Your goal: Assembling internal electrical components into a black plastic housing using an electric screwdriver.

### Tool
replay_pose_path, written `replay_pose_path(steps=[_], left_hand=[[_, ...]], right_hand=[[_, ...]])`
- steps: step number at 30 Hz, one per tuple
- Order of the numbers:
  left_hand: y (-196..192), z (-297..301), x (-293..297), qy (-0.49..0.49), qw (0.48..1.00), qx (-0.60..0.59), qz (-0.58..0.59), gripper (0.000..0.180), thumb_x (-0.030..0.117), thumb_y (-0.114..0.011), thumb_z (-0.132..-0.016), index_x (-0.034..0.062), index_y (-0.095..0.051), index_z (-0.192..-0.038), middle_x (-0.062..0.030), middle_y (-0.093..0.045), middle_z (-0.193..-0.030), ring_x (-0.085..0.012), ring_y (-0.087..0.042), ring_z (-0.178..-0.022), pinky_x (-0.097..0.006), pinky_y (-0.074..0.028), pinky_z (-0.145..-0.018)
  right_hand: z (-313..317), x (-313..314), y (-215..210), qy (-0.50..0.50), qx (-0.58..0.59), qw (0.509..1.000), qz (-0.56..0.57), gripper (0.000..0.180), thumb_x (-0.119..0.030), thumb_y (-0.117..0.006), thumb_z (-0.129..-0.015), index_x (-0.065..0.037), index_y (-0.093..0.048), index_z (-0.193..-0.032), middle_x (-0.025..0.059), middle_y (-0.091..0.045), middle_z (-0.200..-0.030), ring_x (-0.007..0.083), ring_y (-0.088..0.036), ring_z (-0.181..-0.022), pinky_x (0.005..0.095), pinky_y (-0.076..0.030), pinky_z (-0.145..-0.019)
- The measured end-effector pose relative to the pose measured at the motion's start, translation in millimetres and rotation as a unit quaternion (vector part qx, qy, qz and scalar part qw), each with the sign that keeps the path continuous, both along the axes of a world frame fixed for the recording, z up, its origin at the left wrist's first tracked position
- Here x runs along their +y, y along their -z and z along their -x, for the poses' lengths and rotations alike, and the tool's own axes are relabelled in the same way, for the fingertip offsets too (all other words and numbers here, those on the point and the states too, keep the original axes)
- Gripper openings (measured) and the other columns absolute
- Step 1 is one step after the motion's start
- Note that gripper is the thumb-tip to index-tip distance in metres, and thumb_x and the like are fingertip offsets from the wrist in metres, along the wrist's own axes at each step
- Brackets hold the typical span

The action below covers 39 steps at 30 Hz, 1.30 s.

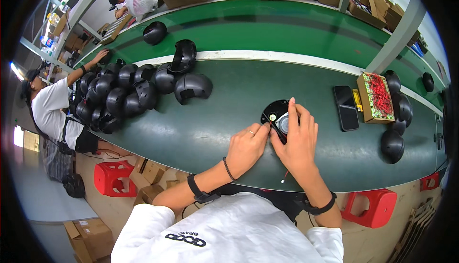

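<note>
Near-middle of green bench [215, 134] | left hand [245, 149] pinching black housing [277, 107] near-left; right hand [297, 143] gripping its right side | best braced firmly, red lead [287, 173] slack

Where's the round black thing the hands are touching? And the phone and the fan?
Round black part [275, 107]: head view, on its black face near the far edge.
Phone [346, 108]: head view, middle of its dark face.
Fan [142, 2]: head view, on its round grille.
</note>
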State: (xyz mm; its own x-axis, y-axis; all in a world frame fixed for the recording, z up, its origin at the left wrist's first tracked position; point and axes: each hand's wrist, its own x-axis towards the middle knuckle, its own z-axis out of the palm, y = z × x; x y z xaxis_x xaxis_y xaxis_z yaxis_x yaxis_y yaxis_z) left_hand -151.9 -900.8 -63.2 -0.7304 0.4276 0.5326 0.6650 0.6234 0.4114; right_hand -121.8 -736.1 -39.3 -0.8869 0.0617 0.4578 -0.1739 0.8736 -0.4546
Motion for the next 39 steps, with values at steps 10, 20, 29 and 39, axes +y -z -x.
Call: replay_pose_path(steps=[10,20,29,39], left_hand=[[6.1,-4.7,-0.1,0.024,1.000,0.010,-0.015,0.028,0.001,-0.075,-0.086,0.0040,-0.071,-0.114,-0.0074,-0.067,-0.093,-0.0273,-0.070,-0.078,-0.039,-0.057,-0.066],[-21.7,10.8,-20.8,0.089,0.973,-0.160,-0.139,0.053,0.007,-0.075,-0.093,0.0039,-0.059,-0.143,-0.0134,-0.064,-0.128,-0.0270,-0.069,-0.107,-0.038,-0.058,-0.089],[-7.8,72.8,-0.7,0.355,0.757,-0.485,-0.257,0.075,0.007,-0.063,-0.102,0.0004,-0.025,-0.166,-0.0158,-0.034,-0.169,-0.0264,-0.035,-0.155,-0.041,-0.029,-0.128],[6.6,58.1,14.1,0.314,0.879,-0.305,-0.192,0.073,0.011,-0.055,-0.104,-0.0030,-0.019,-0.165,-0.0250,-0.037,-0.164,-0.0366,-0.041,-0.151,-0.044,-0.030,-0.126]], right_hand=[[7.6,1.5,7.0,0.053,0.015,0.997,0.049,0.083,-0.031,-0.083,-0.081,0.003,-0.053,-0.151,0.0170,-0.059,-0.132,0.0339,-0.058,-0.115,0.0451,-0.045,-0.093],[7.7,6.2,8.4,0.038,0.038,0.996,0.072,0.083,-0.024,-0.082,-0.076,0.001,-0.055,-0.150,0.0147,-0.061,-0.130,0.0323,-0.061,-0.114,0.0437,-0.045,-0.092],[3.6,17.5,6.8,0.001,0.047,0.994,0.098,0.082,-0.022,-0.081,-0.075,0.001,-0.056,-0.150,0.0161,-0.061,-0.132,0.0325,-0.061,-0.115,0.0444,-0.044,-0.098],[7.6,30.0,16.3,-0.015,0.025,0.978,0.206,0.068,-0.021,-0.079,-0.084,0.002,-0.061,-0.145,0.0155,-0.064,-0.131,0.0315,-0.063,-0.117,0.0422,-0.043,-0.103]])
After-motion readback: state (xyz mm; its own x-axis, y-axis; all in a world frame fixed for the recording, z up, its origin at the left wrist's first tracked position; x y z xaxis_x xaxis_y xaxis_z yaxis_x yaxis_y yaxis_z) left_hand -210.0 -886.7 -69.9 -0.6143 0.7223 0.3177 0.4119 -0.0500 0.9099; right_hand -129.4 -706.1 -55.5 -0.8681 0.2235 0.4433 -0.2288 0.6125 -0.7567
